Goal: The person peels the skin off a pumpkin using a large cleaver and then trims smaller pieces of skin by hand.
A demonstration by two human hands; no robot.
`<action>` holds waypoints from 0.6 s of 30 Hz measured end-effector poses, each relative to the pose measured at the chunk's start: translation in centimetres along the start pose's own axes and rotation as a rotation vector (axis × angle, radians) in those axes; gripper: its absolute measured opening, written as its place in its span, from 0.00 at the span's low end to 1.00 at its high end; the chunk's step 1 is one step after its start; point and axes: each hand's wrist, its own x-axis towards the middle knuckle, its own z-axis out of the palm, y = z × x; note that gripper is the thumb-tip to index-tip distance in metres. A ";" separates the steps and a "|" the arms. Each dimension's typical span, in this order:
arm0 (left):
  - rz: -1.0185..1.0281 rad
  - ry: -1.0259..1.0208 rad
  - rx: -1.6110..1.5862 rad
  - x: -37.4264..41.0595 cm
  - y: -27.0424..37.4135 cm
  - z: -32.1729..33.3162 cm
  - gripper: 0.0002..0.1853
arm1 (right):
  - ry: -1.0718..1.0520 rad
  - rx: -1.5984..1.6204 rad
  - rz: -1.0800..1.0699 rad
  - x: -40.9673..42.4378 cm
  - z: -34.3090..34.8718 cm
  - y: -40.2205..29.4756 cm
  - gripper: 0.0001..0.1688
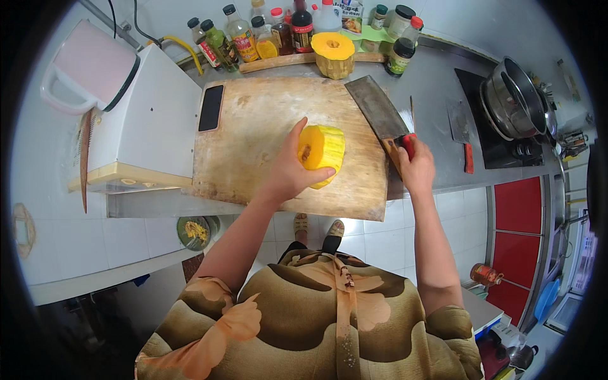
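Note:
My left hand (297,166) grips a cut chunk of peeled yellow pumpkin (331,148), its orange cut face turned to the left, over the wooden cutting board (247,137). At the board's right edge, my right hand (416,164) is closed on a red handle. A wide cleaver blade (377,107) reaches from there up and left over the board's corner. A wooden handle lies beside the red one, partly under my fingers; which handle belongs to the blade is hard to tell. Behind the board stands another pumpkin piece (335,59), unpeeled, cut face up.
A black phone (211,108) lies on the board's left side. Sauce bottles (242,35) and a wooden rolling pin (275,62) line the back. To the right are a red-handled knife (468,156) and a steel pot (510,104) on a black cooktop (503,154). A white appliance (147,123) stands left.

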 end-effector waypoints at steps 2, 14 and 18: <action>0.134 0.061 0.402 0.8 -1.5 -0.2 0.58 | -0.168 -0.055 0.082 0.9 1.5 -0.3 0.25; -0.024 -0.038 0.899 2.2 -3.1 1.3 0.61 | -0.474 -0.209 0.072 3.2 2.8 -5.2 0.51; -0.029 0.115 0.498 2.0 -4.9 -0.9 0.59 | -0.434 0.053 0.146 3.2 1.2 -6.0 0.49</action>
